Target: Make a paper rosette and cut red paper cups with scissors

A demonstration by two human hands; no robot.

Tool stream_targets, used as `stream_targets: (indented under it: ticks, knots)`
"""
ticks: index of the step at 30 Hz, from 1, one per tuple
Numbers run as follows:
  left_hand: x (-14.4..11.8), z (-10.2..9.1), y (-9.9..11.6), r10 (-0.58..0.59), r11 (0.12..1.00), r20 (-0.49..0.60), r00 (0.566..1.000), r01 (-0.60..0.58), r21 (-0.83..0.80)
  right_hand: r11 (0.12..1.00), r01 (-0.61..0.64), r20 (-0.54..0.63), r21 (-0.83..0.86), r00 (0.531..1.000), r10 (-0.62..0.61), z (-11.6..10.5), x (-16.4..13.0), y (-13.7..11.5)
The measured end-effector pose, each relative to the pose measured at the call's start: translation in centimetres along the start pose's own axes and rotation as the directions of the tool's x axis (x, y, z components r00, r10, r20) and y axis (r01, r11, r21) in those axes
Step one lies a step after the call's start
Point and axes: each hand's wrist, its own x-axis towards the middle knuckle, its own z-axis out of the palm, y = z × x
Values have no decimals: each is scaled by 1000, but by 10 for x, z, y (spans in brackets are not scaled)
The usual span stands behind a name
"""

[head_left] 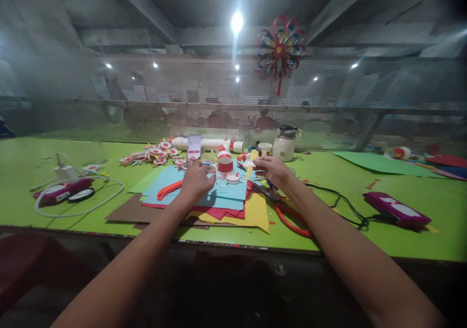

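- The left hand (197, 180) is loosely open, palm down over the blue paper (228, 192); I see nothing in it.
- The right hand (272, 168) has its fingertips close together by a yellow strip (249, 173); I can't tell if it grips it.
- 1 red-and-white roll (225, 165) sits between the 2 hands, maybe for easy reach.

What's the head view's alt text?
A person's left hand is over stacked blue paper sheets on a bright green table; the right hand is beside a narrow yellow paper strip. A red and white cylinder stands between the hands.
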Motion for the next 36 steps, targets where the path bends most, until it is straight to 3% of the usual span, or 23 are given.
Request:
stream_targets:
  ticks: [3,9,17,26,31,36]
  knots:
    - [18,1,8,-3,999,87,996,8,-53,999,-29,6,-23,1000,30,2,-1,4]
    - [45,19,22,-106,985,197,975,131,-116,997,-56,-8,-61,998,55,5,-1,9]
    - [52,43,36,-235,930,253,939,293,-221,997,-55,-22,-55,998,53,6,-3,3]
    - [55,46,38,-279,859,353,893,396,-323,999,-38,-38,-38,999,37,6,-3,1]
    - [43,35,33,-302,757,322,897,431,-490,999,-42,-23,-20,999,41,7,-4,0]
    - [31,25,35,-296,544,359,885,465,-699,999,-32,34,15,999,32,13,-7,0]
